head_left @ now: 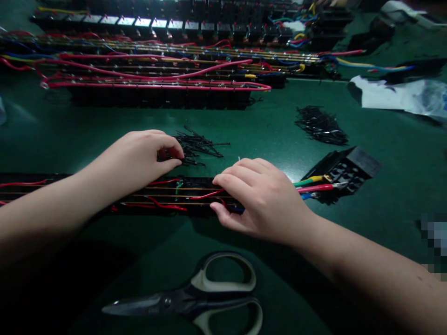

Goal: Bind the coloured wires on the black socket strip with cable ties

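A long black strip with red wires and thin brass-coloured rods (pixel 199 191) lies across the table before me. My right hand (pixel 260 197) is wrapped over it, fingers toward its far side and thumb at the near side. Just above the strip, my left hand (pixel 150 151) is closed in a pinch at the edge of a loose pile of thin black cable ties (pixel 200 145). Whatever is between its fingertips is too small to make out. From the strip's right end, green-yellow, red and blue wires run to a black terminal block (pixel 344 174).
Scissors with pale-rimmed handles (pixel 167 302) lie in front, blades pointing left. A second heap of black cable ties (pixel 321 124) is at right. More wired strips with pink cables (pixel 157 86) span the back. White plastic packaging (pixel 394 95) lies at far right.
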### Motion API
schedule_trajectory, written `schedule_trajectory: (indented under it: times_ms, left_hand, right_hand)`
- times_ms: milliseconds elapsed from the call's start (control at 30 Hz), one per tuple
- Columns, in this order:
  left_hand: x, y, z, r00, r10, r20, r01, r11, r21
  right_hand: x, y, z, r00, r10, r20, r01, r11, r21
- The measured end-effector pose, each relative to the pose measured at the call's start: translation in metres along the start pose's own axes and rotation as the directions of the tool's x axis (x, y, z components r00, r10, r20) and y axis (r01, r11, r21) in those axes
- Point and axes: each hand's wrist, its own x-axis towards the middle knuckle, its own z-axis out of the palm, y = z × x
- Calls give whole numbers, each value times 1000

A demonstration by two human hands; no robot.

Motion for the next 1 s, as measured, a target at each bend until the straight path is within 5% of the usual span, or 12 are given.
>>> schedule_trajectory:
  times_ms: [1000]
  left_hand:
    - [1,3,-1,999,-23,28,24,1000,-7]
  right_hand:
    - [-1,0,-1,1000,-5,1,5,1000,14]
